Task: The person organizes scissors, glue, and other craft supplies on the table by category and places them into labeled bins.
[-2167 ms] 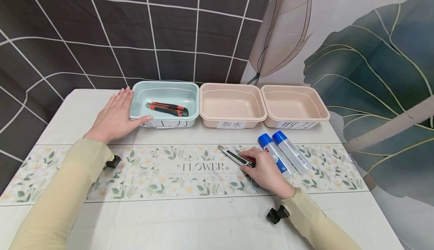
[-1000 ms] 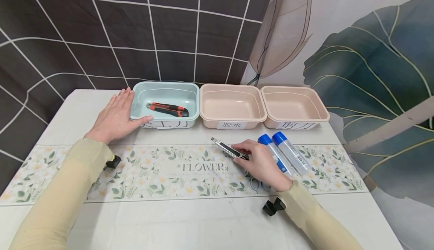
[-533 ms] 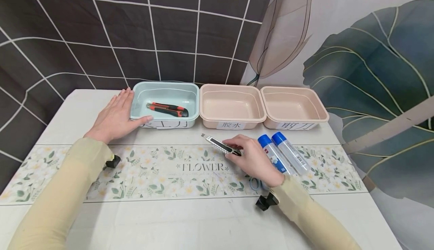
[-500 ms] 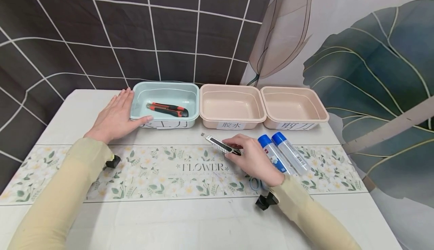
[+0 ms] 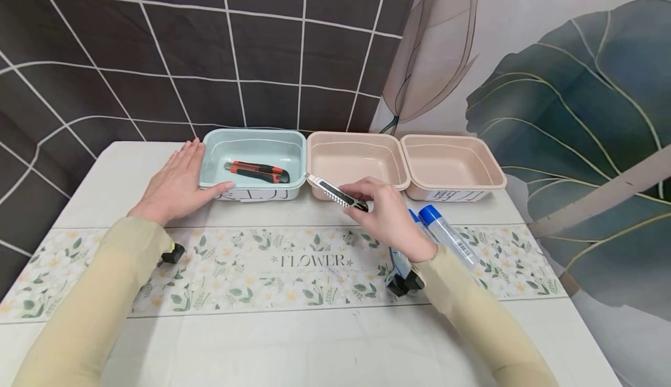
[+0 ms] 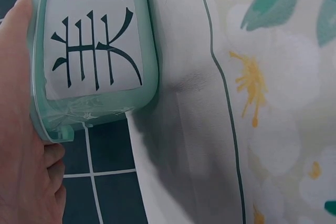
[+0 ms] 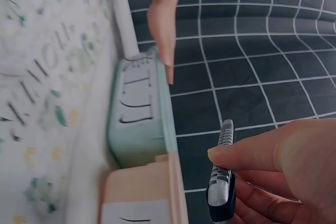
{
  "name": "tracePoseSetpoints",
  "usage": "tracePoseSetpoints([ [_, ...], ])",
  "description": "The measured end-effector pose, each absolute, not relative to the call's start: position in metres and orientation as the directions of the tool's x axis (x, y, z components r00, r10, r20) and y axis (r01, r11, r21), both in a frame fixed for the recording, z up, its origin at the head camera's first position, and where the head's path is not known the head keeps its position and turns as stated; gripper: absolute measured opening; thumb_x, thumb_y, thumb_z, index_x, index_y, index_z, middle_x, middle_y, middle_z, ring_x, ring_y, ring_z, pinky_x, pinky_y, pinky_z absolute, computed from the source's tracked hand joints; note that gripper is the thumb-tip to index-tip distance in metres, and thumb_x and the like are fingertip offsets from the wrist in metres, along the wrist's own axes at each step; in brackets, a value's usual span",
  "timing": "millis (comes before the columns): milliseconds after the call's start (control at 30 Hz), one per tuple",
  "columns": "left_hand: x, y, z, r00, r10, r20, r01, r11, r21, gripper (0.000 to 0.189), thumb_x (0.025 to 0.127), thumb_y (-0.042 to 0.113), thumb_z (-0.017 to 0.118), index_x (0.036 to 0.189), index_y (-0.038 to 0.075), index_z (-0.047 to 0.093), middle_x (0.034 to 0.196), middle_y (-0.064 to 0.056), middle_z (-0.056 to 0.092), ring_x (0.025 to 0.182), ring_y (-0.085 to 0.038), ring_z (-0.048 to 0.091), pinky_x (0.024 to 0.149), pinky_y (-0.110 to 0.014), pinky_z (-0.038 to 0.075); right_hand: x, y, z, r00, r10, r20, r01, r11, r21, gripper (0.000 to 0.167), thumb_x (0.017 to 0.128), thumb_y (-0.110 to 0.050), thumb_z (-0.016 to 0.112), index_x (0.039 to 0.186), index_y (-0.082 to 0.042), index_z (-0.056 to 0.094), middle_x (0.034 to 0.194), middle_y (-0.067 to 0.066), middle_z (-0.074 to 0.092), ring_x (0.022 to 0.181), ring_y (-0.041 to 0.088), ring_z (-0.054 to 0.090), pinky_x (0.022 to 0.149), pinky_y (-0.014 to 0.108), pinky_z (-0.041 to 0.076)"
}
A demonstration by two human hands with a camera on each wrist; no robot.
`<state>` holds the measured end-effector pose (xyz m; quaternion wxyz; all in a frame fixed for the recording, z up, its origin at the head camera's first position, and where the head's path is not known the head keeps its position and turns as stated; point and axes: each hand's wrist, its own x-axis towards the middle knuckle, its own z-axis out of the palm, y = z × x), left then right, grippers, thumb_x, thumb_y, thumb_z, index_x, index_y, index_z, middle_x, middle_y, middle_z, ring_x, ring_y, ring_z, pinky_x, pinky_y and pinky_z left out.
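My right hand [image 5: 390,215] pinches a silver-and-black utility knife [image 5: 335,192] between thumb and fingers, raised near the front of the middle pink box [image 5: 314,148]. The knife tip points left toward the light-blue box [image 5: 209,168]. In the right wrist view, the thumb presses on the knife [image 7: 222,182]. My left hand [image 5: 175,186] rests against the blue box's left side, fingers straight and thumb along its front rim. Inside the blue box lie red-and-black utility knives [image 5: 259,171]. The left wrist view shows the hand [image 6: 21,103] at the box's edge.
A second pink box [image 5: 498,171] stands at the right of the row. Two blue-capped clear tubes [image 5: 453,238] lie on the table behind the right wrist, one mostly hidden. A grey-blue object [image 5: 399,261] is partly covered by the wrist. A dark grid cloth [image 5: 272,43] hangs behind.
My right hand has lifted the utility knife from low over the flowered strip and carried it left and away from me, toward the boxes. The left hand keeps its place.
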<state>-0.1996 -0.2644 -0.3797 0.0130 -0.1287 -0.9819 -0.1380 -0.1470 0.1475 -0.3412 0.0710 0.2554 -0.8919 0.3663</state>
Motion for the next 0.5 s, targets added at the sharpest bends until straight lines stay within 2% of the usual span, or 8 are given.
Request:
tracePoseSetpoints([
  [500, -0.200, -0.265, -0.380, -0.968, 0.245, 0.064, 0.253, 0.927, 0.276, 0.114, 0.093, 0.072, 0.052, 0.158, -0.010, 0.007, 0.165, -0.030, 0.007, 0.153, -0.041, 0.003, 0.125, -0.047, 0.001, -0.180, 0.124, -0.325, -0.848, -0.408, 0.337, -0.525, 0.562, -0.639, 0.035, 0.084, 0.003, 0.076, 0.119, -0.004, 0.075, 0.106, 0.004, 0.071, 0.095, 0.017, 0.067, 0.087, 0.029, 0.057],
])
